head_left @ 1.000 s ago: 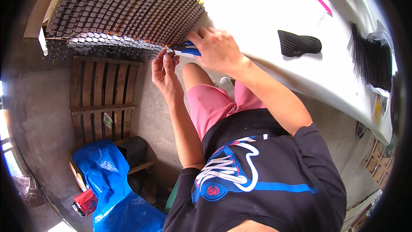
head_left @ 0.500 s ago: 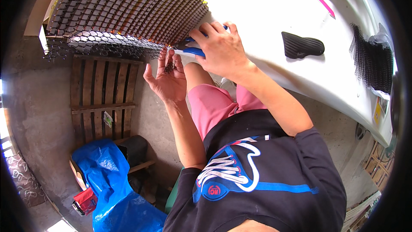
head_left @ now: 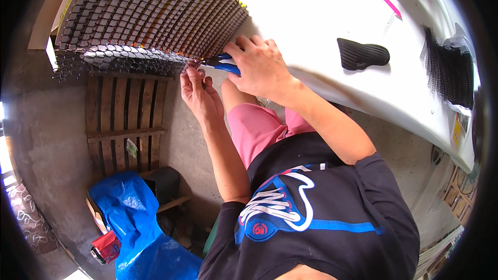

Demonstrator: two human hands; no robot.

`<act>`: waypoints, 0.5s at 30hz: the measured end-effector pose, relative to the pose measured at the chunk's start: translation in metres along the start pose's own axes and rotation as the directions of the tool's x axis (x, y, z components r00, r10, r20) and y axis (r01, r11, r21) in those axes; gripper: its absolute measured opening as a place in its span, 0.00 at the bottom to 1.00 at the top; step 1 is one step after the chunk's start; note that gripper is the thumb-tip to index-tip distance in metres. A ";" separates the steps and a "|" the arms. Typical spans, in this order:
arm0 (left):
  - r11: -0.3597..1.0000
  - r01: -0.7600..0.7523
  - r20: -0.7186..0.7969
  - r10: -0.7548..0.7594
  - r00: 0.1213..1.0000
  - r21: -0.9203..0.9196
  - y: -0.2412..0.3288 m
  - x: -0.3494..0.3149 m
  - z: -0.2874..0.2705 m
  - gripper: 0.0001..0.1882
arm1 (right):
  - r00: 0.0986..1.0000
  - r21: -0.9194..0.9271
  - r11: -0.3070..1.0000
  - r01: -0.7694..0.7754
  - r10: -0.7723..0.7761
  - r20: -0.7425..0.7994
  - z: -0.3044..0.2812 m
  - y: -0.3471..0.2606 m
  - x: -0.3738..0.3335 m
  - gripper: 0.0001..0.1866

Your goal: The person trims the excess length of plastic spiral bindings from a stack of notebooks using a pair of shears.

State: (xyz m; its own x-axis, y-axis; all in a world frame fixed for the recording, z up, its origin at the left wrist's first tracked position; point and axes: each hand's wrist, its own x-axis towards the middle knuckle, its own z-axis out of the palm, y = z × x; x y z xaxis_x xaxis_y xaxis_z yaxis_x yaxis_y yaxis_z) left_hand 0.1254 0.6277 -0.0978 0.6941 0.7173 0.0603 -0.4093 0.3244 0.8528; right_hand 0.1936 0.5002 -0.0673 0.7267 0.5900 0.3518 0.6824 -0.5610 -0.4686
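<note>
A black net-like mesh sheet (head_left: 150,13) lies over the left part of the white table and droops past its near edge. At the sheet's near right corner, my left hand (head_left: 201,96) has thumb and fingers pinched on the mesh edge. A dark scrap of mesh seems to sit within its fingers, partly hidden. My right hand (head_left: 264,70) is closed around blue-and-black-handled scissors (head_left: 226,67). Their tips point left and meet the mesh edge just above my left fingertips. The fingers partly cover the handles.
On the white table (head_left: 311,26) lie a ribbed black pad (head_left: 362,54), a pink strip (head_left: 388,4) and a dark mesh bundle (head_left: 450,72) at the right edge. Below left stand a wooden pallet (head_left: 127,124) and a blue plastic sheet (head_left: 129,202).
My left hand has gone from spread fingers to a pinch at the mesh edge. My right hand and the scissors have shifted slightly left and down.
</note>
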 end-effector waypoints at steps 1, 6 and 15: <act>1.000 -0.006 -0.003 0.006 1.000 0.017 0.000 -0.001 0.000 0.07 | 1.000 0.008 1.000 0.002 -0.002 -0.001 0.000 0.000 0.000 0.20; 0.999 -0.039 -0.025 0.040 0.999 0.038 0.000 -0.003 0.004 0.06 | 0.999 0.054 0.998 -0.027 0.026 0.019 -0.005 0.001 0.001 0.20; 0.984 -0.126 -0.011 0.128 0.992 0.130 -0.001 -0.004 0.005 0.07 | 0.998 0.029 0.999 -0.037 0.036 0.055 -0.002 -0.002 0.002 0.20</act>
State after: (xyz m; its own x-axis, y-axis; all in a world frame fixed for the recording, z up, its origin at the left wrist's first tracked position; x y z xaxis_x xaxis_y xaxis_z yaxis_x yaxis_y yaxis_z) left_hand 0.1258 0.6212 -0.0965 0.6297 0.7595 0.1635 -0.4129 0.1490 0.8985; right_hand 0.1936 0.5008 -0.0639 0.7452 0.6005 0.2900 0.6523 -0.5658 -0.5043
